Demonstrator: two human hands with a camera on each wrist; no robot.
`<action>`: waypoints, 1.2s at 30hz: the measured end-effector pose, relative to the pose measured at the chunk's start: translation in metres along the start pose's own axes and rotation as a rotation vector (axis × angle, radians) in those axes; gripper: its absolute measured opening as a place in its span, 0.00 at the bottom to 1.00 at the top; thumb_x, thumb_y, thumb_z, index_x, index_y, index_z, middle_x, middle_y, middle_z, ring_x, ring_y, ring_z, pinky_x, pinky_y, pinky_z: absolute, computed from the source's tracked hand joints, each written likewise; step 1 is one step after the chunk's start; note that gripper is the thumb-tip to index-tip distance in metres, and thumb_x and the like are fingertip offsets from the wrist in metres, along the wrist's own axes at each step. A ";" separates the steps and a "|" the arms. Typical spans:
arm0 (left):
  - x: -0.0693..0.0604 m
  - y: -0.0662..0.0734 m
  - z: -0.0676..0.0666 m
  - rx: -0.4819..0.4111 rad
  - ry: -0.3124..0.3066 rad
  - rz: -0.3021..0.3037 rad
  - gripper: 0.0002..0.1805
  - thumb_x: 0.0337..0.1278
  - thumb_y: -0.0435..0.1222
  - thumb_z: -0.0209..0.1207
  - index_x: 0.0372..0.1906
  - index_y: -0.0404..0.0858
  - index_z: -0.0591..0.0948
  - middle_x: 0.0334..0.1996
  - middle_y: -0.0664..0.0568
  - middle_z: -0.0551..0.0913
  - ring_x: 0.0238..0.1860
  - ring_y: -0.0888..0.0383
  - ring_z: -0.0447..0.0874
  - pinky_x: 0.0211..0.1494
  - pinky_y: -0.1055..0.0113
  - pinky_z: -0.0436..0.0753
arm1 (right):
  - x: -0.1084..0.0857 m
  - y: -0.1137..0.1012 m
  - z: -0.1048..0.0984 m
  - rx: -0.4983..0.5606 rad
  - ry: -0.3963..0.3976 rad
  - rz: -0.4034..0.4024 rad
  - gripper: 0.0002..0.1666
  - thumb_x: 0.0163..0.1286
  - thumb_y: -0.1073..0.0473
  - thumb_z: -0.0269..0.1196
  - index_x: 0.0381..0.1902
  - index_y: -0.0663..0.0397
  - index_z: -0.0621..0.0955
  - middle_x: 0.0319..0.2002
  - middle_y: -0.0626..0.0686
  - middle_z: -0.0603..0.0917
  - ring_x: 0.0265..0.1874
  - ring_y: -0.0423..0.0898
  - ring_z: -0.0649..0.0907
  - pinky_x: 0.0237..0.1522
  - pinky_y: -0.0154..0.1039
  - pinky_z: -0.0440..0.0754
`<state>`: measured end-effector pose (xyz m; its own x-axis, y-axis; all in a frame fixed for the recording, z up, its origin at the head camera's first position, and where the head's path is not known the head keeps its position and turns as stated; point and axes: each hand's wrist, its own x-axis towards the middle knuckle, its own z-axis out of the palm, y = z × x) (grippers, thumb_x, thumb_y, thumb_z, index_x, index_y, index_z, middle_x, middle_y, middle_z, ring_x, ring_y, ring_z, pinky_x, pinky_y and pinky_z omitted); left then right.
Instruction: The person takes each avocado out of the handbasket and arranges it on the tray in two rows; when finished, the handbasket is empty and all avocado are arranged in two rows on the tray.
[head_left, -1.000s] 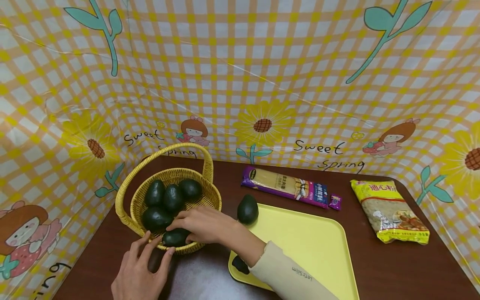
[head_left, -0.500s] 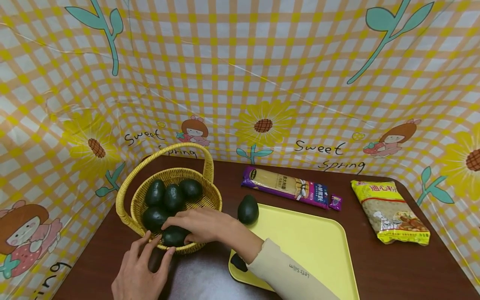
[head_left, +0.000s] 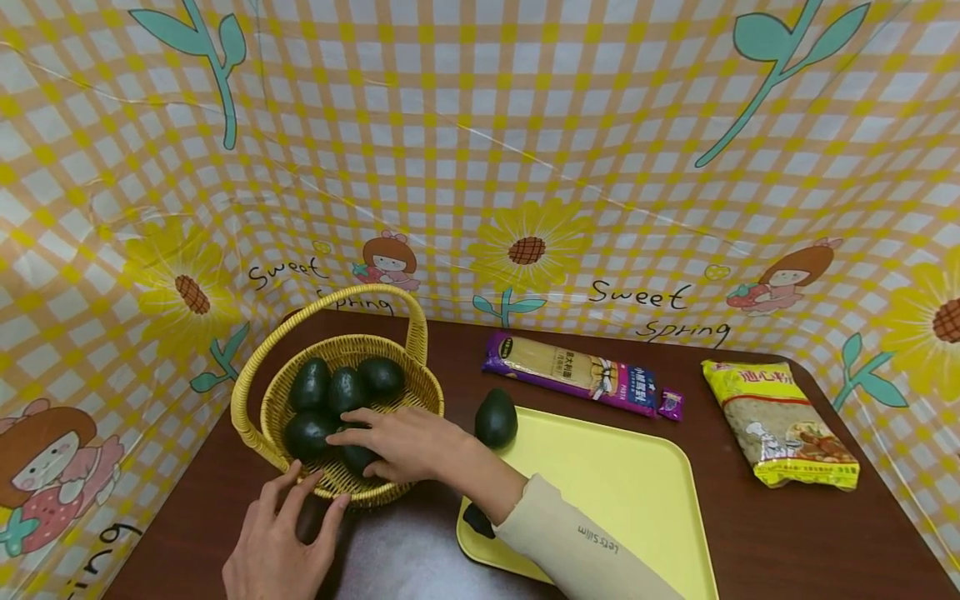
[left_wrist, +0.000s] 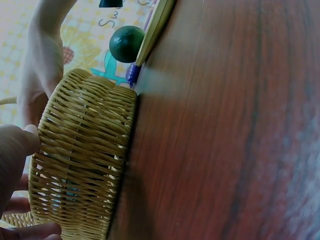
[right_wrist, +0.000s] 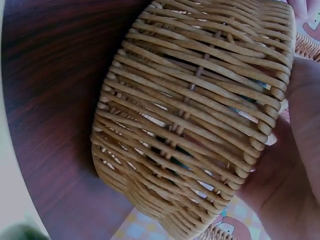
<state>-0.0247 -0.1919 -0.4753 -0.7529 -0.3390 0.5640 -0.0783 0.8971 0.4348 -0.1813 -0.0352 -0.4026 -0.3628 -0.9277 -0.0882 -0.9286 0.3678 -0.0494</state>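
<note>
A yellow wicker basket (head_left: 431, 392) with a tall handle holds several dark green avocados (head_left: 347, 395). Inside its near side, my right hand (head_left: 405, 446) lies over one avocado (head_left: 358, 458), its fingers spread and fairly straight, touching the fruit; part of that fruit is hidden under the hand. My left hand (head_left: 281, 533) holds the basket's near rim, fingertips over the edge and thumb against the outside. In the left wrist view, the left thumb (left_wrist: 20, 140) meets the woven rim. The basket wall (right_wrist: 190, 110) hides the right fingertips in the right wrist view.
A yellow tray (head_left: 615, 483) lies right of the basket, with another avocado (head_left: 496, 419) at its far left corner. Behind it are a purple pasta packet (head_left: 570, 372) and a small purple sachet (head_left: 671, 405). A yellow bag (head_left: 780, 423) lies far right. Patterned cloth (head_left: 525, 150) hangs behind.
The avocado under my right hand has shifted away from the near rim, slightly to the right. The right fingers have moved with it and spread apart. My left hand has stayed put.
</note>
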 end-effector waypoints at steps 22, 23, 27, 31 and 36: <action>-0.001 -0.001 0.002 -0.001 0.004 -0.003 0.25 0.49 0.48 0.83 0.52 0.43 0.93 0.58 0.45 0.87 0.43 0.40 0.88 0.22 0.42 0.83 | 0.008 0.000 -0.004 -0.040 -0.067 0.129 0.49 0.63 0.41 0.82 0.79 0.31 0.73 0.66 0.47 0.81 0.45 0.46 0.88 0.54 0.40 0.87; -0.001 -0.001 0.002 0.000 0.003 -0.007 0.25 0.49 0.48 0.83 0.52 0.43 0.93 0.58 0.45 0.87 0.43 0.40 0.88 0.23 0.42 0.83 | 0.009 0.000 -0.004 -0.041 -0.068 0.130 0.49 0.63 0.40 0.81 0.79 0.31 0.73 0.66 0.47 0.82 0.44 0.46 0.88 0.54 0.40 0.87; -0.001 -0.001 0.002 0.000 0.001 -0.015 0.24 0.49 0.48 0.83 0.51 0.43 0.93 0.58 0.46 0.87 0.43 0.39 0.88 0.24 0.40 0.84 | 0.008 0.003 -0.004 -0.063 -0.063 0.141 0.50 0.63 0.34 0.79 0.80 0.33 0.72 0.66 0.49 0.82 0.42 0.45 0.89 0.53 0.40 0.88; -0.001 0.000 0.003 -0.003 0.000 -0.018 0.24 0.49 0.48 0.83 0.51 0.43 0.93 0.58 0.45 0.87 0.43 0.39 0.88 0.25 0.39 0.84 | 0.005 0.006 -0.005 -0.064 -0.034 0.148 0.52 0.64 0.29 0.76 0.81 0.36 0.71 0.67 0.52 0.82 0.37 0.44 0.88 0.50 0.39 0.88; -0.001 0.000 0.003 -0.006 0.014 -0.013 0.25 0.48 0.47 0.83 0.51 0.43 0.93 0.56 0.45 0.87 0.42 0.39 0.88 0.26 0.38 0.84 | 0.000 0.009 -0.007 -0.052 0.009 0.148 0.53 0.64 0.26 0.73 0.81 0.36 0.72 0.66 0.52 0.83 0.31 0.42 0.86 0.45 0.39 0.88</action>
<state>-0.0262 -0.1909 -0.4782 -0.7429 -0.3543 0.5679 -0.0836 0.8909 0.4465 -0.1900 -0.0321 -0.3964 -0.4964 -0.8643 -0.0814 -0.8677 0.4969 0.0152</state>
